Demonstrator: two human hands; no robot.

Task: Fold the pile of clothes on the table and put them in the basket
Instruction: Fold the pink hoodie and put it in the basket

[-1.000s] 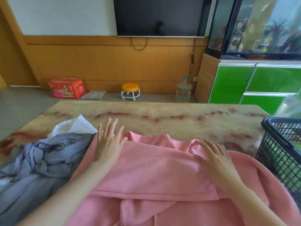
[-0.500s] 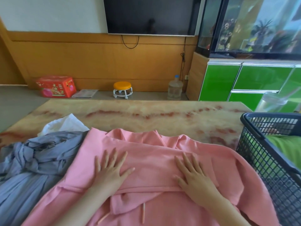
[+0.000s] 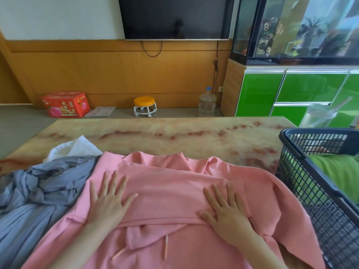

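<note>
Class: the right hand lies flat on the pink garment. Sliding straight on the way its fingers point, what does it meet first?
The right hand would likely first meet the bunched folds at the far edge of the pink garment, then bare table; depth is unclear.

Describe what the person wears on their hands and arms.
Nothing is worn that shows. The left hand and right hand have no gloves, rings, watch or bracelet. No sleeve comes into view on either side.
</note>
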